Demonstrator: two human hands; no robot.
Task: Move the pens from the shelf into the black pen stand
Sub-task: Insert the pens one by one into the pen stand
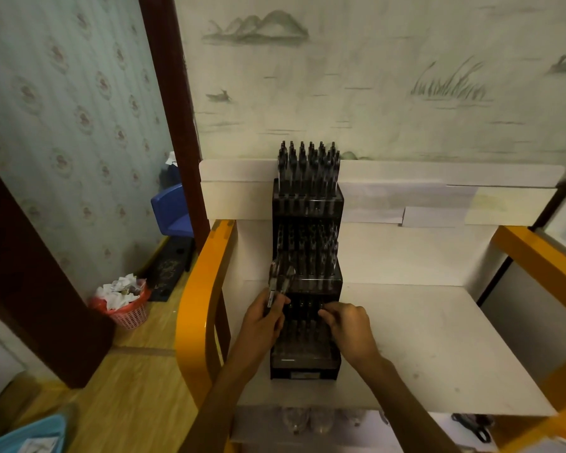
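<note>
The left hand (263, 313), low in the middle of the frame, has its grip clamped on a small bunch of pens (280, 281); their tops stick up and lean toward the upper right, in front of the stand's middle tier. The right hand (348, 323), just right of it, has its fingers curled at the row of holes in the lower tier; whether that grip pinches a pen or only touches the stand, I cannot tell. Both hands are at the black pen stand (307, 361), a stepped rack in three tiers at the centre of the frame. Its top tier is packed with upright pens (307, 161), and more stand in the middle tier. The stand sits on a white surface (438, 338) with orange wooden side rails (198, 299). At lower left, a pink basket (128, 313) of crumpled paper is on the floor.
</note>
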